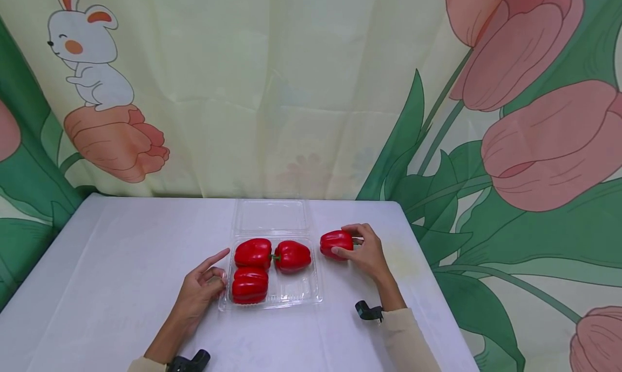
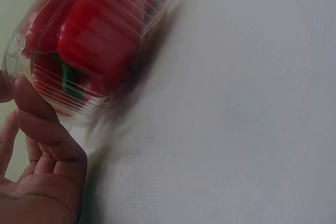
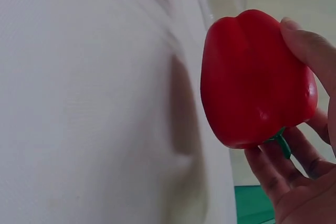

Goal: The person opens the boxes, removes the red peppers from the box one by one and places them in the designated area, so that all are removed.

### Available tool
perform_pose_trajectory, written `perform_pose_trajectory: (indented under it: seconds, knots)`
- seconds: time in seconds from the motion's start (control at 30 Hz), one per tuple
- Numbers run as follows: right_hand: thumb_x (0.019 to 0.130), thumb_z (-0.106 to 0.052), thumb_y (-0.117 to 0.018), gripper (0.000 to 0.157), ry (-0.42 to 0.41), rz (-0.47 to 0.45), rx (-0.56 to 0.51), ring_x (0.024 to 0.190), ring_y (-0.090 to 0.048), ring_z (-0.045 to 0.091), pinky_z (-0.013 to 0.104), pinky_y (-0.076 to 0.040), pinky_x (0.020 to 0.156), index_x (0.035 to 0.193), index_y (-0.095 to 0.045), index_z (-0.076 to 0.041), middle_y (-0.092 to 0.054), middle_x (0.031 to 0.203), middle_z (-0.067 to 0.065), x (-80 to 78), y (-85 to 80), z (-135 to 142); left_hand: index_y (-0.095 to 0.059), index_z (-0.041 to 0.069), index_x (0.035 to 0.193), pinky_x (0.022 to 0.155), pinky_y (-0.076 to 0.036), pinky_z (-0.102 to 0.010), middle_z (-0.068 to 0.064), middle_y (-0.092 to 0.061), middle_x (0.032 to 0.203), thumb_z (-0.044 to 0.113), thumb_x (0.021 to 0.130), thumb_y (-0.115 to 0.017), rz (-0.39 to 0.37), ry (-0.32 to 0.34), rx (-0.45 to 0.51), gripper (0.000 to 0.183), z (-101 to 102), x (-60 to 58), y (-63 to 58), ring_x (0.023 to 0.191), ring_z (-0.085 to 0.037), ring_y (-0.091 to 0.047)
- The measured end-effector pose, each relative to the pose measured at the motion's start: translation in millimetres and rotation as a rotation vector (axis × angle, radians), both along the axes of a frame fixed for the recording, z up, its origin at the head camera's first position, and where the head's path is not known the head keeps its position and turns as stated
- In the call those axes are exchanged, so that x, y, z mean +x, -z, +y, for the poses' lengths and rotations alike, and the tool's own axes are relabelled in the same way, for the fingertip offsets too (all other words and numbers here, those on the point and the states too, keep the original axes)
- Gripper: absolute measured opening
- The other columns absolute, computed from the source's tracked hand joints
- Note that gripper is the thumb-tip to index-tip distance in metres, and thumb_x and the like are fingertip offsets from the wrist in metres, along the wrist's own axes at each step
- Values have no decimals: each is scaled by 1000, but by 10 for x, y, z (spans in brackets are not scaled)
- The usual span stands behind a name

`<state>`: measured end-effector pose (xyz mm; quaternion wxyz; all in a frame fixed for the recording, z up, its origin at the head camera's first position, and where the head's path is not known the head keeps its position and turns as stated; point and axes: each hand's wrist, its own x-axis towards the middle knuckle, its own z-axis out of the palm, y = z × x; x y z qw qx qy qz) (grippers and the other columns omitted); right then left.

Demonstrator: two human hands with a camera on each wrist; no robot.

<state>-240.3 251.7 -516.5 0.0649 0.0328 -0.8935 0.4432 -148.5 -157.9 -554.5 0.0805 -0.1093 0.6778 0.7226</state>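
My right hand (image 1: 366,253) grips a red bell pepper (image 1: 335,244) to the right of a clear plastic container (image 1: 293,296). In the right wrist view, this bell pepper (image 3: 254,80) is between thumb and fingers, its green stem toward the palm. Three more red bell peppers lie in the container: one back left (image 1: 252,252), one back right (image 1: 292,256) and one front left (image 1: 250,285). At the container's left side, my left hand (image 1: 199,285) pinches the rim, its index finger stretched along the edge. The left wrist view shows fingertips (image 2: 23,87) at the clear rim.
The container's lid (image 1: 272,218) stands open toward the back of the table, which has a white cloth (image 1: 121,285). Behind it hangs a curtain (image 1: 301,91) printed with tulips and a rabbit. Black wrist cameras sit on both wrists.
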Motion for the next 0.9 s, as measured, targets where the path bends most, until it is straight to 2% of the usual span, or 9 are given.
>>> perform_pose_trajectory:
  seconds: [0.27, 0.73, 0.9]
  knots:
    - [73, -27, -97, 71, 2, -20, 9, 130, -62, 33, 49, -62, 99, 135, -66, -15, -61, 137, 9, -22, 97, 17, -52, 26, 157, 82, -62, -22, -2, -67, 102, 9, 90, -81, -1, -11, -9, 74, 9, 1, 4, 83, -13, -65]
    - [76, -28, -96, 70, -6, -59, 16, 130, -61, 34, 50, -62, 99, 140, -67, -16, -61, 138, 11, -53, 117, 28, -52, 28, 157, 83, -61, -21, -4, -67, 104, 9, 91, -80, -9, -8, -18, 74, 17, 14, -17, 85, -14, -64]
    - [77, -30, -96, 72, -5, -75, 26, 132, -60, 34, 51, -59, 104, 141, -67, -19, -60, 140, 10, -50, 88, 33, -52, 28, 157, 83, -61, -21, -4, -67, 105, 8, 92, -79, -11, -10, -14, 73, 20, 19, -24, 86, -14, -64]
